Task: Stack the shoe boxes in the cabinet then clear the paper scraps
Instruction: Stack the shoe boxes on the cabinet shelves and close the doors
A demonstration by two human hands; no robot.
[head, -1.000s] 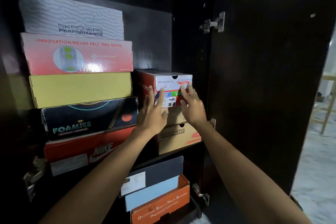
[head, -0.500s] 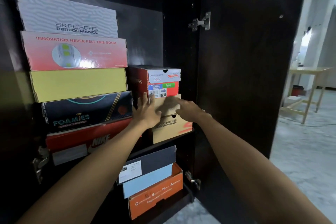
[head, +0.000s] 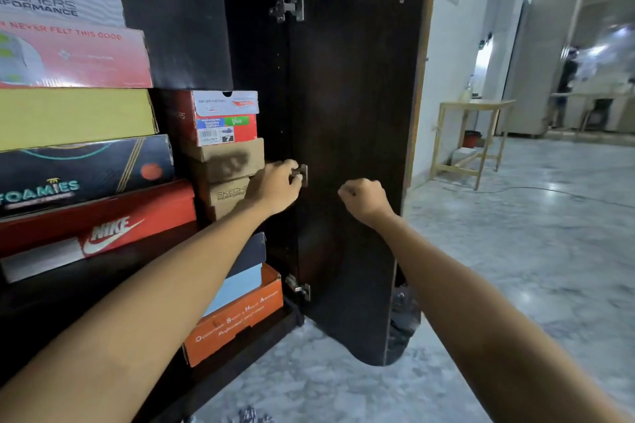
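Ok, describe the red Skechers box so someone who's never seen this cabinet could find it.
Look in the dark cabinet, at the short stack beside the open door. The red Skechers box sits on top of it, above two plain brown boxes. Only it has a white lid end with colourful size stickers beneath.

In the dark wooden cabinet (head: 192,27), a tall stack of shoe boxes (head: 75,120) stands at nine o'clock; a shorter stack of shoe boxes (head: 225,148) stands just right of it on the same shelf. Under that shelf, at six o'clock, lies an orange cardboard box (head: 237,319) with two boxes on top. The open cabinet door (head: 350,113) hangs at twelve o'clock. A pale wooden table (head: 470,137) stands at three o'clock, behind the door.
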